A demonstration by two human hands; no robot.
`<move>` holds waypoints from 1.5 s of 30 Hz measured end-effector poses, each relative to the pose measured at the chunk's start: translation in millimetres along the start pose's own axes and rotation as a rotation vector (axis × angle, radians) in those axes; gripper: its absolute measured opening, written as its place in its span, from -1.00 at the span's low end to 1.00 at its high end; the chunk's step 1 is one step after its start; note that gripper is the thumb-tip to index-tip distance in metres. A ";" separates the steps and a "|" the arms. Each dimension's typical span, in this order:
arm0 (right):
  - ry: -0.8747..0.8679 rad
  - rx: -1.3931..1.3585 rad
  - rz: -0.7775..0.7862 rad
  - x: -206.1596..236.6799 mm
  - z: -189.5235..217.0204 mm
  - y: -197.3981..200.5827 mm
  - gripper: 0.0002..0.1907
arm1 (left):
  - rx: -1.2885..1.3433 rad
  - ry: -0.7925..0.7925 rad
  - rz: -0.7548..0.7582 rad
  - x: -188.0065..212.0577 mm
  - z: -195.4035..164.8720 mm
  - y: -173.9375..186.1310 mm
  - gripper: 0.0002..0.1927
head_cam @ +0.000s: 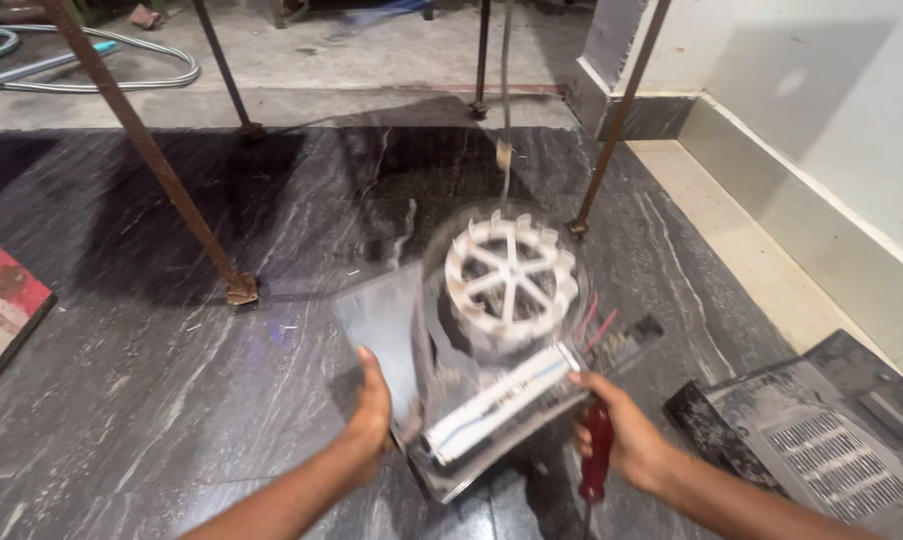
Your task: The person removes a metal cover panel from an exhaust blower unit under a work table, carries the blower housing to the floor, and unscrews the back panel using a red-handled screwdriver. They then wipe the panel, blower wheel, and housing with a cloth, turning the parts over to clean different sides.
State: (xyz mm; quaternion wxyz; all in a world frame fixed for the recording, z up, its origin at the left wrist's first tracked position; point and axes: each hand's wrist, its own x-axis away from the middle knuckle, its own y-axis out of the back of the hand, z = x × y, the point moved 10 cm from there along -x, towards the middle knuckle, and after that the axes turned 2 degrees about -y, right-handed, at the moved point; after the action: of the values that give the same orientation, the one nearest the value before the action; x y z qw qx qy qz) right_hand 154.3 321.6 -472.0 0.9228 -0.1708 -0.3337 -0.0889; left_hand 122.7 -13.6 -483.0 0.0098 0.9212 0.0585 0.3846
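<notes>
Head view shows a metal blower unit point(491, 340) with a white fan wheel point(511, 272), held above the dark marble floor point(171, 380). Left hand point(371, 410) grips its sheet-metal side; right hand point(616, 430) is closed on a red-handled screwdriver point(597, 450). A grey vented panel point(821, 440) lies at right.

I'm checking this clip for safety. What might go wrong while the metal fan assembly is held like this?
1. The right hand grips both a red-handled screwdriver and the metal fan assembly, so its hold looks weak; the unit might slip onto the stone floor.
2. The left hand presses a thin sheet-metal edge, which might cut.
3. Loose red wires by the white fan wheel might snag.
</notes>
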 end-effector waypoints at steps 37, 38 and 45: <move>-0.262 0.682 -0.019 30.9 -115.8 75.0 -0.16 | -2.011 -0.677 0.154 16.9 13.1 -20.3 -0.46; -0.283 0.720 -0.036 33.1 -113.5 77.6 -0.10 | -2.313 -0.814 0.083 32.1 -12.9 -26.8 -0.71; -0.247 0.587 0.029 31.3 -85.8 57.6 -0.38 | -2.024 -1.128 -0.239 122.8 -156.4 -68.7 -0.61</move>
State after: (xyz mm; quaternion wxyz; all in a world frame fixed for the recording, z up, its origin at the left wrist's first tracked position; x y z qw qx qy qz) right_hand 244.4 341.3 -528.2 0.8863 0.0884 -0.4522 0.0456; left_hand 90.5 64.6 -290.4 0.8013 0.5219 -0.2015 -0.2122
